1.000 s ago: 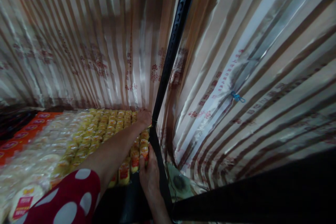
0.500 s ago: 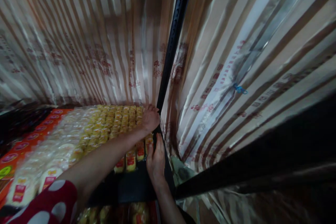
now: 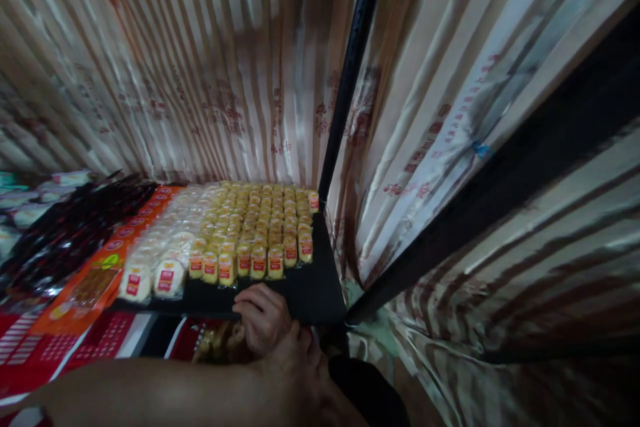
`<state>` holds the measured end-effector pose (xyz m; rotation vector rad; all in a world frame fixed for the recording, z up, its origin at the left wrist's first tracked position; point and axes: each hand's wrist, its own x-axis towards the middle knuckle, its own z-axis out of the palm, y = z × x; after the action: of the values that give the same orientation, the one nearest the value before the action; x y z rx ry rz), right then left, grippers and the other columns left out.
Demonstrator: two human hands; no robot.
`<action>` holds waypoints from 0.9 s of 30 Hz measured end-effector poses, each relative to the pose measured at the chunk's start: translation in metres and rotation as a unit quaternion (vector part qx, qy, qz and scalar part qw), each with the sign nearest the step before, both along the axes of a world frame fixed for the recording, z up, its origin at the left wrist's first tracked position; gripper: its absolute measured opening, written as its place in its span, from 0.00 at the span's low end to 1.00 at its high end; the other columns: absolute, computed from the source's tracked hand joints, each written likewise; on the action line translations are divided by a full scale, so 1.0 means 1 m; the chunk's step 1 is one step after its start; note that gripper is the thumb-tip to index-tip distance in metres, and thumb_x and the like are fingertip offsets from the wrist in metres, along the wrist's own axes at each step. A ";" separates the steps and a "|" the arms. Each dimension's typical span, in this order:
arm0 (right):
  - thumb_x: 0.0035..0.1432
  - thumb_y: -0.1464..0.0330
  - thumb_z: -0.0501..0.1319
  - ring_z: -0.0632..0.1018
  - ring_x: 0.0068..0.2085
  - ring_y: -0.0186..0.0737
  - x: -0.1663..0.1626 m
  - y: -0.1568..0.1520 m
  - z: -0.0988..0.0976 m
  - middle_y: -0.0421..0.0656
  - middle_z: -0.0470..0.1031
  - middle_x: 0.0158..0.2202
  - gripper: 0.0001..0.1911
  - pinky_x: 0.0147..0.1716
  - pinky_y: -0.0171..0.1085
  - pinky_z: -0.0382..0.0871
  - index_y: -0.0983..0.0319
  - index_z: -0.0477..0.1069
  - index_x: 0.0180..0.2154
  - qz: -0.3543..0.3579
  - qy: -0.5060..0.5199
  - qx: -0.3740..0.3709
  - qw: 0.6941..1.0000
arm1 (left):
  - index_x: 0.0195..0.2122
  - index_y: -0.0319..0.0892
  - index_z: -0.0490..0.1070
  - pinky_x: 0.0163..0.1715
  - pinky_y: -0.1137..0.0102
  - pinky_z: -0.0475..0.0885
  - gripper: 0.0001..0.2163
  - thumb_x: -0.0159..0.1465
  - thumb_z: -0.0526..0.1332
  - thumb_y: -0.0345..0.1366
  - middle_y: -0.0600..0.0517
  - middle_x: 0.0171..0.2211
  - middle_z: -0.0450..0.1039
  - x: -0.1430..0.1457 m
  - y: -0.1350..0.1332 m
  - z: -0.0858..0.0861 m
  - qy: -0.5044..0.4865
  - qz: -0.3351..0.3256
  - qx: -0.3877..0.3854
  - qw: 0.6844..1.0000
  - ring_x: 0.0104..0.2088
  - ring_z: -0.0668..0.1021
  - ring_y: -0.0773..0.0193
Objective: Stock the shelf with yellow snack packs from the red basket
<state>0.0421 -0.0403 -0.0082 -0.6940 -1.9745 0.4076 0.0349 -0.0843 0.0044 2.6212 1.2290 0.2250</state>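
My right hand (image 3: 263,319) is at the front edge of the black shelf (image 3: 315,287), its fingers curled. What they hold, if anything, is hidden. My left hand (image 3: 296,357) crosses in front of the right wrist, its fingers mostly out of sight. Behind the hands stand rows of small wrapped yellow cakes (image 3: 259,260) with red labels. One cake (image 3: 313,201) sits at the back right corner by the post. Under the shelf edge, more yellow wrapped packs (image 3: 220,340) show dimly in a red box (image 3: 186,340).
Left of the cakes are rows of round white wrapped pastries (image 3: 170,277), an orange packet (image 3: 95,283) and dark shiny packets (image 3: 75,233). A black upright post (image 3: 345,100) and a slanting black bar (image 3: 440,227) frame the shelf. Striped plastic sheeting (image 3: 240,67) hangs behind.
Both hands have left the back right corner of the cake rows and come down to the shelf's front edge, where they now cross. The view has shifted, showing more goods on the left.
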 end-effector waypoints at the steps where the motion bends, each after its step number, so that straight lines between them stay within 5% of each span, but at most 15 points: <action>1: 0.56 0.74 0.52 0.75 0.35 0.39 -0.003 0.000 0.005 0.41 0.76 0.32 0.13 0.31 0.38 0.73 0.54 0.73 0.33 0.033 -0.004 0.024 0.999 | 0.39 0.43 0.76 0.43 0.51 0.63 0.14 0.56 0.59 0.42 0.38 0.37 0.76 0.002 -0.002 -0.003 0.039 -0.020 -0.030 0.999 0.42 0.74 0.44; 4: 0.55 0.76 0.52 0.73 0.34 0.38 -0.003 0.002 0.017 0.43 0.76 0.33 0.12 0.31 0.37 0.72 0.60 0.73 0.34 0.064 -0.006 0.069 0.996 | 0.39 0.39 0.75 0.45 0.48 0.63 0.18 0.56 0.59 0.47 0.38 0.37 0.76 0.008 -0.005 0.003 0.075 -0.055 -0.126 0.988 0.42 0.74 0.44; 9: 0.55 0.79 0.50 0.73 0.41 0.38 0.017 0.017 0.020 0.46 0.75 0.38 0.16 0.40 0.38 0.72 0.61 0.72 0.39 0.008 0.005 0.086 0.996 | 0.39 0.42 0.72 0.47 0.59 0.67 0.14 0.62 0.55 0.47 0.47 0.41 0.74 0.002 -0.019 0.036 -0.163 -0.063 -0.240 0.955 0.43 0.75 0.58; 14: 0.57 0.76 0.49 0.66 0.54 0.43 0.038 0.046 0.015 0.50 0.66 0.51 0.17 0.52 0.46 0.63 0.61 0.68 0.46 -0.230 0.057 -0.018 0.971 | 0.40 0.39 0.71 0.37 0.70 0.71 0.14 0.67 0.49 0.40 0.50 0.37 0.75 -0.011 -0.025 0.059 -0.226 -0.047 -0.262 0.937 0.36 0.76 0.66; 16: 0.56 0.73 0.51 0.62 0.58 0.47 0.043 0.056 0.009 0.53 0.60 0.56 0.19 0.54 0.50 0.60 0.63 0.66 0.49 -0.316 0.061 -0.087 0.943 | 0.39 0.39 0.71 0.35 0.73 0.71 0.16 0.67 0.43 0.35 0.50 0.34 0.75 -0.019 -0.012 0.063 -0.275 0.018 -0.259 0.926 0.34 0.77 0.67; 18: 0.54 0.70 0.52 0.59 0.59 0.50 0.045 0.064 0.001 0.54 0.56 0.59 0.22 0.54 0.51 0.58 0.64 0.64 0.51 -0.354 0.052 -0.150 0.922 | 0.38 0.38 0.71 0.36 0.72 0.71 0.14 0.65 0.46 0.32 0.50 0.33 0.74 -0.029 0.011 0.063 -0.351 0.149 -0.215 0.899 0.34 0.76 0.66; 20: 0.52 0.70 0.52 0.61 0.58 0.50 0.045 0.067 -0.006 0.53 0.58 0.58 0.24 0.54 0.50 0.57 0.64 0.62 0.53 -0.360 0.048 -0.191 0.912 | 0.37 0.40 0.71 0.43 0.69 0.70 0.10 0.61 0.51 0.28 0.50 0.36 0.73 -0.039 0.038 0.061 -0.347 0.218 -0.110 0.906 0.39 0.75 0.64; 27: 0.54 0.69 0.51 0.71 0.48 0.49 0.047 0.073 -0.017 0.51 0.71 0.46 0.25 0.48 0.46 0.63 0.64 0.61 0.54 -0.357 0.051 -0.218 0.907 | 0.43 0.39 0.70 0.53 0.60 0.64 0.13 0.59 0.53 0.27 0.44 0.48 0.67 -0.044 0.116 0.055 -0.111 0.217 0.120 0.962 0.50 0.67 0.56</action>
<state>0.0891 0.0327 -0.0254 -1.5747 -1.3987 0.4155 -0.0086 0.0322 0.0591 2.3871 1.7702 0.7659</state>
